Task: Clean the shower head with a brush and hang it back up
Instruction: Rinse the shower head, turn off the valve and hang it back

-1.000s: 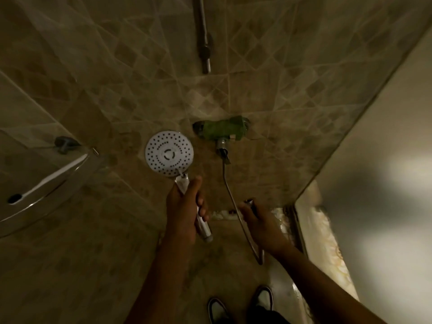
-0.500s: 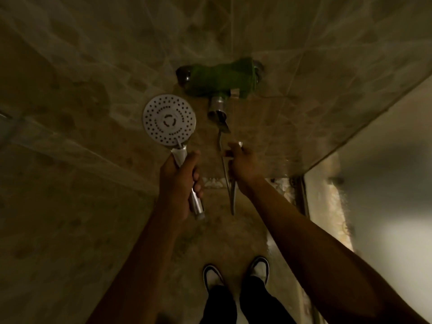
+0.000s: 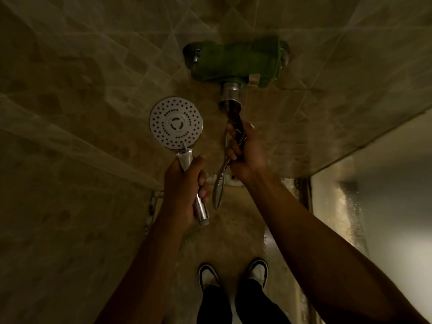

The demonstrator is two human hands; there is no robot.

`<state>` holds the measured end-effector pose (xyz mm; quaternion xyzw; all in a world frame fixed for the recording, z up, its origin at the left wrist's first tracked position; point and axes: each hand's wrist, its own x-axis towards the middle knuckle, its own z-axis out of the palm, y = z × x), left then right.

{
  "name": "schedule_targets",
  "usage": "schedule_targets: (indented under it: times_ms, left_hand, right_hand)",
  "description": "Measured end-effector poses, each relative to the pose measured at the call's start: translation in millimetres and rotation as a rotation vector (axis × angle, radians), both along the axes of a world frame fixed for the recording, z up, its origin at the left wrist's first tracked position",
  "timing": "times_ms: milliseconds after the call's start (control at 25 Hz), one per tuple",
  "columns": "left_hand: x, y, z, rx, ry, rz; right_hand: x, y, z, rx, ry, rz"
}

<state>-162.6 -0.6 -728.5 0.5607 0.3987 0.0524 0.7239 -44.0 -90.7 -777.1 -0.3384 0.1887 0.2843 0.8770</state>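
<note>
Shoes (image 3: 232, 274) are standing on the shower floor below you. Your left hand (image 3: 184, 190) is gripping the shower head (image 3: 176, 122) by its chrome handle, its nozzle face turned toward you. Your right hand (image 3: 245, 153) is clamping the metal hose (image 3: 219, 181) just below the green-wrapped wall valve (image 3: 236, 60).
</note>
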Motion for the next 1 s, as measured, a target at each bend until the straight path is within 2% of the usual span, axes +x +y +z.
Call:
schedule_targets:
  times_ms: [320, 480, 760, 880, 1000]
  left_hand:
    - [-5, -4, -1, 0.030, -0.008, -0.039]
    - [-9, -6, -6, 0.038, 0.025, -0.073]
    - [-17, -37, -65, -0.029, 0.274, -0.196]
    - [-2, -65, -101, -0.085, 0.364, -0.307]
    - [20, -102, -130, -0.120, 0.419, -0.376]
  right_hand:
    - [-11, 0, 0, 0.032, -0.023, -0.033]
    - [-16, -18, -7, -0.054, 0.029, 0.029]
    - [-44, -95, -39, -0.502, 0.184, 0.335]
    - [-57, -130, -47, -0.782, 0.042, 0.455]
    - [-63, -161, -66, -0.945, -0.079, 0.468]
